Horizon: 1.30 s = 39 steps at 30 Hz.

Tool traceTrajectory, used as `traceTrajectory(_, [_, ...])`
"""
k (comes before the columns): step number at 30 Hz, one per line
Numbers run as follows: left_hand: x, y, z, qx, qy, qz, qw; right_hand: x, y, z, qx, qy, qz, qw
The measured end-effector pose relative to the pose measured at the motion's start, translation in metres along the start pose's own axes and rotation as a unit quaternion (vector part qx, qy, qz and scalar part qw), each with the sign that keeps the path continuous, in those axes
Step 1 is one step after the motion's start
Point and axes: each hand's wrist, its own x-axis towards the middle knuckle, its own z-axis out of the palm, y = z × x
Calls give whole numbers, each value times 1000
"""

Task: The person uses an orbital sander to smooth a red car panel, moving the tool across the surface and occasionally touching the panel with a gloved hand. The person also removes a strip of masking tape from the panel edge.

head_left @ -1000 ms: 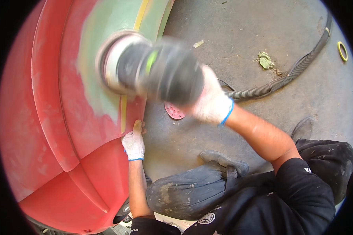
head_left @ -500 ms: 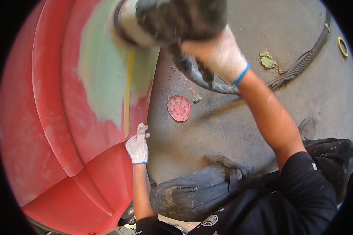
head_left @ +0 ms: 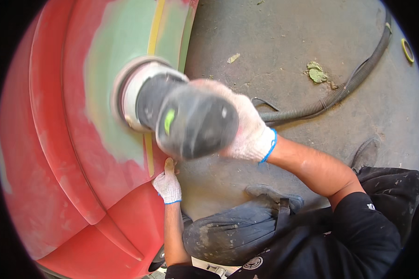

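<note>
The red car panel [head_left: 51, 190] bears a pale-green patch [head_left: 102, 88]; against it, the disc sander [head_left: 195, 118] is clasped by the right grip [head_left: 246, 125], likely for control. The left grip [head_left: 167, 186], closure unclear, touches the panel's edge, perhaps for balance.

Black sander [head_left: 176, 110] with white collar [head_left: 134, 94], round pad [head_left: 118, 88] over the pale green patch [head_left: 118, 39] of a red car panel [head_left: 86, 149]

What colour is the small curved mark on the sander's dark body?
The mark on the sander is bright green, seen best in the head view.
</note>
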Motion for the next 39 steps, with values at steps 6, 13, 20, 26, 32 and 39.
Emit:
traceTrajectory(6, [-4,20,0,52,-8,-47,998,67,-19,-47,-119,104,9,987])
traceTrajectory(13, [-5,23,0,62,-18,-64,996,73,-29,-54,-67,83,123,987])
traceTrajectory(20, [6,-19,-19,253,13,243,936,-19,-10,11,31,-29,18,999])
traceTrajectory(26, [15,-50,-25,316,13,368,874,-34,3,24,-26,-73,11,997])
traceTrajectory(32, [-5,24,5,58,-1,-16,998,42,1,-25,-185,52,-75,978])
traceTrajectory(39, [-25,126,-1,464,-158,324,809,139,-11,-86,-27,132,146,980])
